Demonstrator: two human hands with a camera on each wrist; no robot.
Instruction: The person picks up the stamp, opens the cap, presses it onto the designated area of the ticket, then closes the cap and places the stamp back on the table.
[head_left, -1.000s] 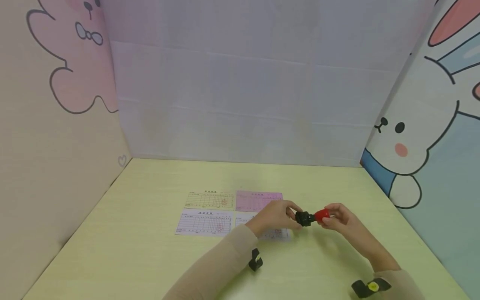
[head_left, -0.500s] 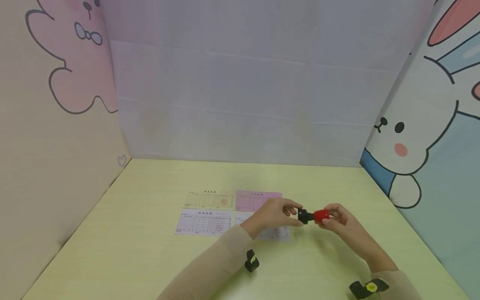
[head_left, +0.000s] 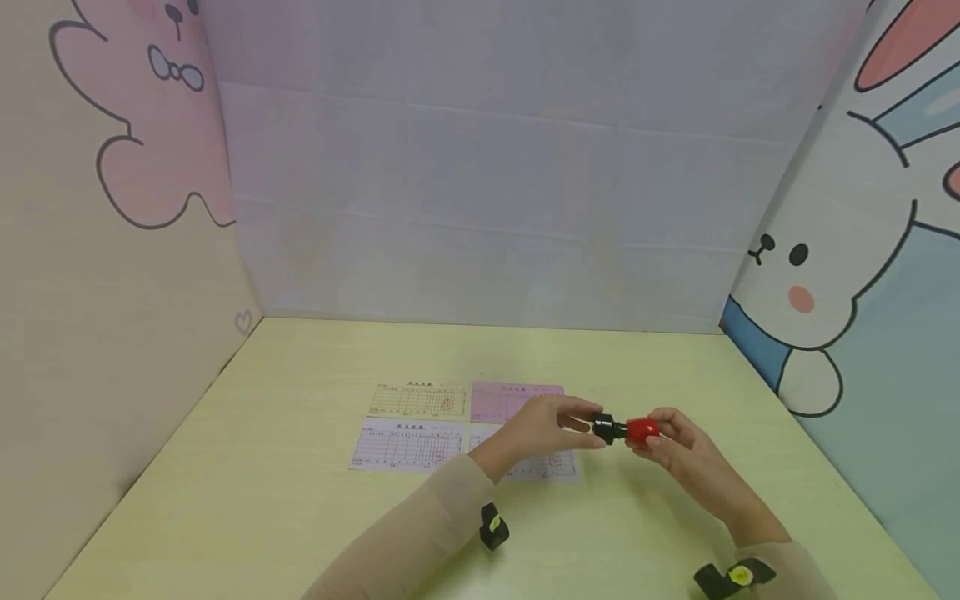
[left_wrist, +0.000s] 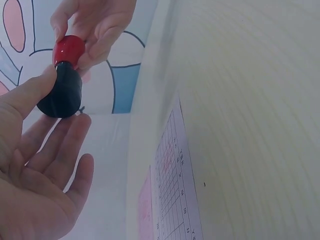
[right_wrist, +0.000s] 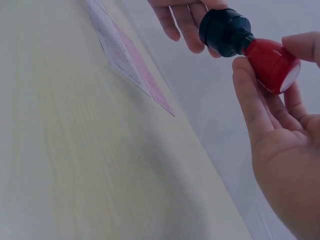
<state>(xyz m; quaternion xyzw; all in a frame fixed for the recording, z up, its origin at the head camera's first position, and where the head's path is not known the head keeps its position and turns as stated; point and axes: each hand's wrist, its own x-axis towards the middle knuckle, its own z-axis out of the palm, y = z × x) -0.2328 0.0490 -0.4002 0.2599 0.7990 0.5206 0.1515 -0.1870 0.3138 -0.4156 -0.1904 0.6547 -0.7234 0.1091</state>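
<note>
1. while both hands hover above the pale yellow-green wooden tabletop (head_left: 300, 500), a small stamp w/ black plastic body and red rounded cap (head_left: 624, 429) sits between them, held level in the air.
2. right hand (head_left: 678, 446) pinches the red end w/ thumb & fingertips (right_wrist: 247, 95).
3. left hand (head_left: 543, 429) grips the black end btwn thumb & fingers.
4. four printed form sheets (pink, cream, white) (head_left: 420, 425) lie flat on the table just beside & partly under the left hand.
</note>
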